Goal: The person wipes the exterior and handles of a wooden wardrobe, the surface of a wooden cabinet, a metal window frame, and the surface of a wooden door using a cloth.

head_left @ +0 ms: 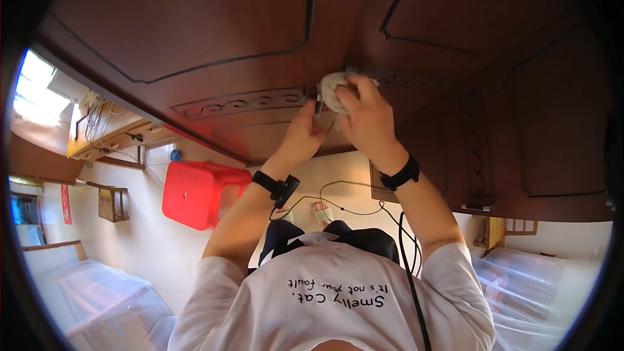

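In front of me, at the middle of a dark brown wooden wardrobe door (260, 58), my right hand (369, 120) presses a wadded whitish cloth (333, 93). Its fingers are bent round the cloth, which covers part of the door front by the handle. My left hand (301, 133) is just to the left and lower, its fingertips closed on the lower end of a small metal door handle (318, 105). The upper part of that handle lies next to the cloth. A carved scroll strip (240, 103) runs along the door to the left of my hands.
A red plastic stool (188, 195) stands on the pale floor at my left. Black cables (351, 209) hang by my body. Farther left are a wooden desk (107, 143) and a small wooden stool (112, 203). Sheer coverings (104, 299) lie at the lower left. More wardrobe doors (559, 123) stand at right.
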Tool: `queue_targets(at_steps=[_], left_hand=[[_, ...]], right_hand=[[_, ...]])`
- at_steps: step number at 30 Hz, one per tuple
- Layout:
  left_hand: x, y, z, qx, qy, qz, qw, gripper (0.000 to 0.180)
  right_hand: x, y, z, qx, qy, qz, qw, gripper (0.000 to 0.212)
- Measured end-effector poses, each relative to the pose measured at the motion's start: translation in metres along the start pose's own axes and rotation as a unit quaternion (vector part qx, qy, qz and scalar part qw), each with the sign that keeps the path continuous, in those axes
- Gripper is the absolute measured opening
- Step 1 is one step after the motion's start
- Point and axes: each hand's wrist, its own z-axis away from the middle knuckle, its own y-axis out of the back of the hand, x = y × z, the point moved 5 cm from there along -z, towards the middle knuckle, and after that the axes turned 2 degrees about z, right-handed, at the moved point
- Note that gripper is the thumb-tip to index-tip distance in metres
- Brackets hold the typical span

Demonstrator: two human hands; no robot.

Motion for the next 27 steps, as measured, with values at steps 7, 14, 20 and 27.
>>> queue_targets(at_steps=[7, 14, 20, 27], left_hand=[[0.017, 0.003, 0.065, 0.037, -0.017, -0.044, 0.998, 0.042], [0.034, 0.004, 0.143, 0.044, 0.064, -0.095, 0.992, 0.039], [0.051, 0.027, 0.21, 0.01, 0.106, -0.054, 0.993, 0.041], [0.032, 0.102, 0.323, 0.087, 0.089, -0.108, 0.986, 0.053]], right_hand=[[-0.006, 0.002, 0.06, -0.079, 0.021, -0.11, 0.991, 0.028], [-0.009, -0.019, 0.084, -0.047, -0.025, -0.514, 0.856, 0.036], [-0.069, -0.038, 0.127, -0.156, 0.072, -0.452, 0.875, 0.045], [-0.154, -0.029, 0.125, -0.228, 0.145, -0.466, 0.842, 0.034]])
